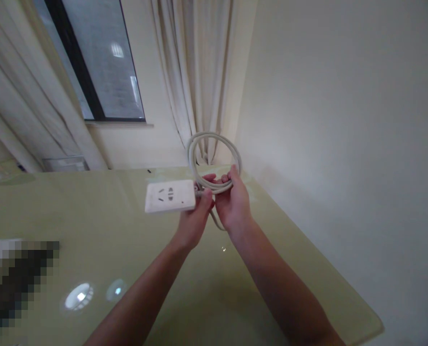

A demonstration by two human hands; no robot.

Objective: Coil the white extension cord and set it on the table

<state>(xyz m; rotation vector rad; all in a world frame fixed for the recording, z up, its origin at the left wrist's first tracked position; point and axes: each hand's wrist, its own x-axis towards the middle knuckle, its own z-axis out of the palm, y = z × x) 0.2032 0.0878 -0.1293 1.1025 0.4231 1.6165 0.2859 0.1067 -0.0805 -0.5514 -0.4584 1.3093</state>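
A white power strip (pixel 169 196) with a socket face points to the left, held above the table. Its pale grey cable (pixel 214 135) is wound into a round coil that stands up above both hands. My left hand (pixel 196 214) is closed around the cable where it leaves the strip, thumb on top. With curled fingers my right hand (pixel 235 202) grips the lower right side of the coil. A short loop of cable hangs below, between the two hands. The plug end cannot be made out.
The glossy pale green table (pixel 91 211) reflects ceiling lights. A small dark piece (pixel 149 171) lies near its far edge. A white wall (pixel 336 120) borders the right side. Beige curtains (pixel 207 67) and a window (pixel 102 57) are behind. A pixelated patch covers the left edge.
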